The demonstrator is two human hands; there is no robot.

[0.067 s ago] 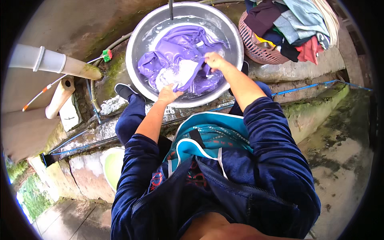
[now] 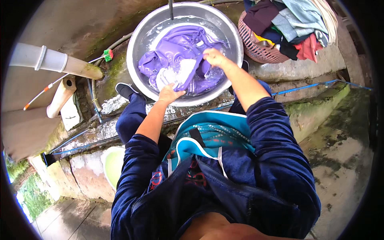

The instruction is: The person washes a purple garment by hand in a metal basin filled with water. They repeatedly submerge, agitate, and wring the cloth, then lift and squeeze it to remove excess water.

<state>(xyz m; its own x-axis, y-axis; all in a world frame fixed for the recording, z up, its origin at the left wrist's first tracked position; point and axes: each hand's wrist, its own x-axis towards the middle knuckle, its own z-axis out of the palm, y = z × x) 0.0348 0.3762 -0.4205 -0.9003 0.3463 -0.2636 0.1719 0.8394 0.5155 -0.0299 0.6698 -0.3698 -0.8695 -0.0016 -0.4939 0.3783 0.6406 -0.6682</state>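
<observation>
A wet purple garment point(image 2: 176, 45) with white stripes lies bunched in water inside a wide grey metal basin point(image 2: 239, 46). My left hand point(image 2: 171, 94) is closed on the garment's near edge, by the basin's near rim. Farther off and to the right, my right hand point(image 2: 215, 58) is closed in a fist on another fold, which stretches between the two hands. A bright white patch shows on the cloth between them; whether it is suds or lining I cannot tell. The fingertips of both hands are partly hidden.
A pink plastic basket point(image 2: 256, 50) heaped with clothes stands right of the basin. A thin dark pipe point(image 2: 171, 10) hangs over the basin's far rim. At left are a white drainpipe point(image 2: 52, 60) and a brush with a long handle point(image 2: 107, 55). A blue hose point(image 2: 304, 88) crosses the ledge.
My right hand has shifted very slightly away from me with the fold it grips. My left hand stays nearly in place on the garment.
</observation>
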